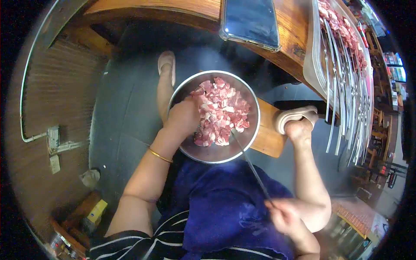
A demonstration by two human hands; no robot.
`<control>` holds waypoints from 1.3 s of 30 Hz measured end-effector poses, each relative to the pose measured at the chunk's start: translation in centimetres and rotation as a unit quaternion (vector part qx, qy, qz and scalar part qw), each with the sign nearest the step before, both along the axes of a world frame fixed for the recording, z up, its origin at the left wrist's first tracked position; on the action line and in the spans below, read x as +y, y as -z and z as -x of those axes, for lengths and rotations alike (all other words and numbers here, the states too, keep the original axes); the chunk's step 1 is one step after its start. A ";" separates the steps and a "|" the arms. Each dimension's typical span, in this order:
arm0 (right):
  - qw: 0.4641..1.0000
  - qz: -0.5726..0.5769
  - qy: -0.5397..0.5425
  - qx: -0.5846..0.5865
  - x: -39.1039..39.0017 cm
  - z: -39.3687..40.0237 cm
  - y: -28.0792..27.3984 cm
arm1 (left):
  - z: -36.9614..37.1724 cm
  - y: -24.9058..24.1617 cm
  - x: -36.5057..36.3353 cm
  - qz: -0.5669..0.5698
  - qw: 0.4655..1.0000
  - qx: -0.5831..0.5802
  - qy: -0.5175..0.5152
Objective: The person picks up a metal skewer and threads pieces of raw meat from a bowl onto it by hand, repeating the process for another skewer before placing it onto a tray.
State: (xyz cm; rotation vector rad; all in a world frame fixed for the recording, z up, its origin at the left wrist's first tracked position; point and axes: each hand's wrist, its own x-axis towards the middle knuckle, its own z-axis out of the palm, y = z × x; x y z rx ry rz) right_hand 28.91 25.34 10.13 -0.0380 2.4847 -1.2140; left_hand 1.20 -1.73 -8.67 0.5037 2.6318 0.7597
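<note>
A round metal bowl (216,158) holds a heap of raw meat pieces (223,106), pink with white fat. My left hand (185,116) reaches over the bowl's left side, its fingers bent down into the meat; what they hold, if anything, is hidden. On the right, my right hand (284,214) is closed round one end of a long thin metal skewer (255,173). The skewer slants up and left over the blue apron, and its far end touches the meat at the bowl's lower right.
A wooden table (290,26) at the top bears a phone (250,21) and, at its right, a tray (314,60) of flat metal skewers (342,95) with meat. A wooden board (266,134) lies beneath the bowl. My feet stand on either side.
</note>
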 end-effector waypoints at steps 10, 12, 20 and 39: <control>0.975 -0.041 0.184 0.115 -6.2 11.5 13.8 | -0.2 1.8 0.4 -0.090 0.994 0.054 0.015; 0.973 -0.047 0.201 0.107 -6.5 12.6 15.0 | 0.5 1.5 0.5 -0.157 0.987 0.003 -0.034; 0.971 -0.070 0.168 0.155 -6.7 13.1 15.6 | 0.1 2.2 2.0 0.008 0.986 0.164 -0.043; 0.970 -0.043 0.198 0.130 -7.4 12.9 15.3 | 1.9 3.0 2.2 0.091 0.994 0.053 0.006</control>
